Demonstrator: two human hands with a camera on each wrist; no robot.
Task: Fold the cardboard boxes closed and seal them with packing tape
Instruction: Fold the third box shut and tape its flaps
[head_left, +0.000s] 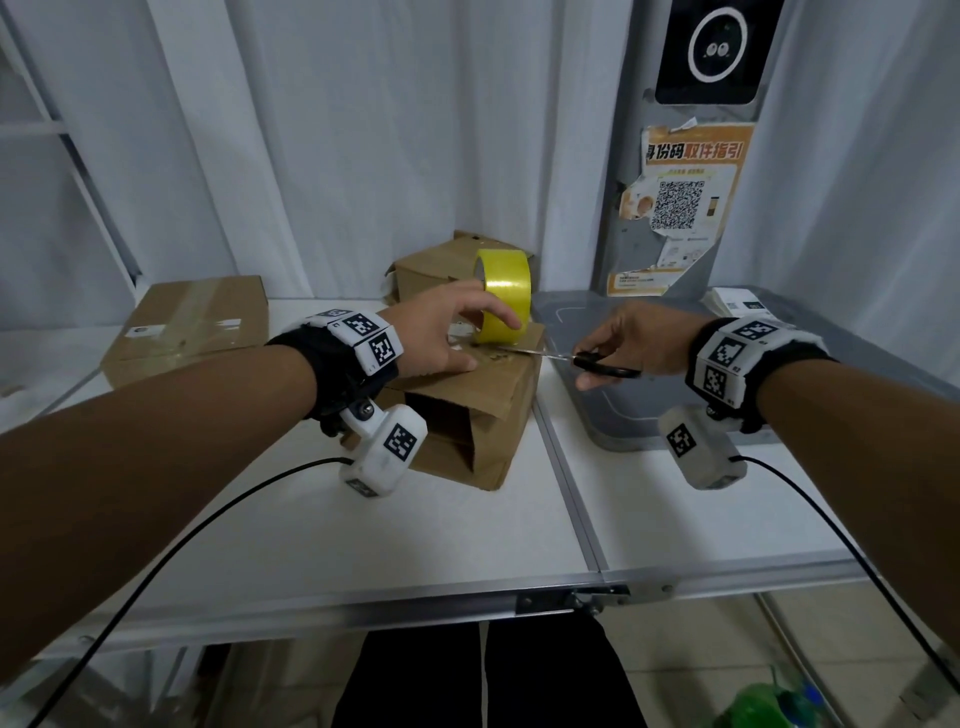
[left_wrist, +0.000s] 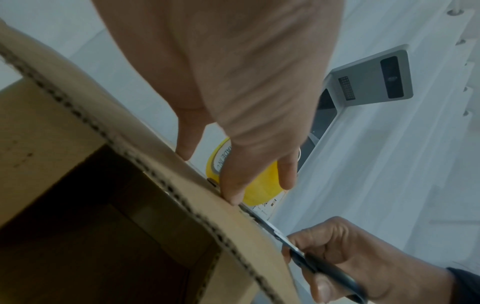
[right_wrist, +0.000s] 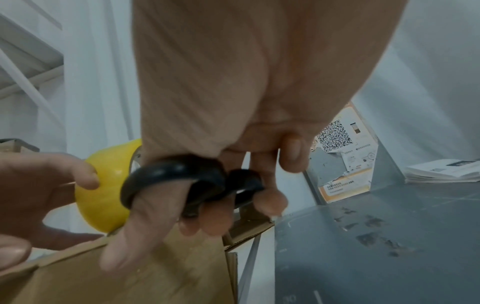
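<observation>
Centre of the head view: your left hand steadies the yellow tape roll standing on edge on the box, fingers curved round it. Your right hand has its fingers through the scissors, blades laid at the roll's base. The tape is probably thin and clingy, so keep it taut. The cardboard looks light and bendy; press on the flaps near the seam.

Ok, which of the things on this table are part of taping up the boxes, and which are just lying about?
In use:
- open cardboard box
- yellow tape roll, held by the left hand
- scissors, in the right hand
- sealed box
- far box

Lying about:
- grey scale platform
- booklets
- QR poster
</observation>
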